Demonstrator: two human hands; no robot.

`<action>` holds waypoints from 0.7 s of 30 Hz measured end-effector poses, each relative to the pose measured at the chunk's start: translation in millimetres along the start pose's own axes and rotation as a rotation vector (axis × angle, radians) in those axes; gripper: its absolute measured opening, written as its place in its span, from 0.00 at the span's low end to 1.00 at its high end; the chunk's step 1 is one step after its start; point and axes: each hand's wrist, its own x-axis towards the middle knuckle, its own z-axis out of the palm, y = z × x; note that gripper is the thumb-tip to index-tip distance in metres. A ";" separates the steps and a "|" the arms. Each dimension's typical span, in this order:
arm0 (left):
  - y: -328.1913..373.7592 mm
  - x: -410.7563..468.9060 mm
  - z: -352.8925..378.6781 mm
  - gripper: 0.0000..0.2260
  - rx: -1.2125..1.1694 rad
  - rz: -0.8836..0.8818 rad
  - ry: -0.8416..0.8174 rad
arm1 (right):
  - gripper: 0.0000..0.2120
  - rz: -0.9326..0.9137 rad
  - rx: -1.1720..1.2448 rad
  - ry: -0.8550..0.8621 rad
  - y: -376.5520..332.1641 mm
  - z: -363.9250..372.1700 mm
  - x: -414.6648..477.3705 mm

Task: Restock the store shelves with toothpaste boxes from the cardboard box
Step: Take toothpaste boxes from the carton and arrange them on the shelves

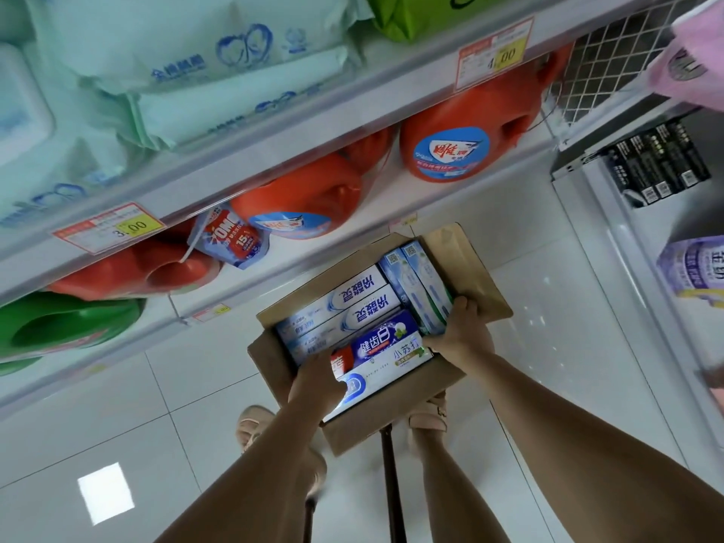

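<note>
An open cardboard box (274,366) sits low in front of me, packed with toothpaste boxes. White-and-blue toothpaste boxes (337,307) lie along its far side, teal ones (415,284) stand at the right, and a dark blue one (382,337) lies in the middle. My left hand (315,386) curls its fingers over the left end of the nearest white toothpaste box (386,376). My right hand (462,333) grips at that box's right end, thumb against the teal boxes. Both forearms reach down from the bottom edge.
Store shelves (274,150) rise to the left with orange detergent jugs (450,150), a green jug (66,323) and price tags (107,227). Black boxes (658,162) and a purple pack (693,268) sit on a right-hand shelf. My sandalled feet (252,425) stand on white floor tiles.
</note>
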 end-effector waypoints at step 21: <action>143.6 -88.9 -83.9 0.05 -1.447 -0.102 -0.159 | 0.26 -0.134 0.929 -0.720 0.6 -125.2 -131.5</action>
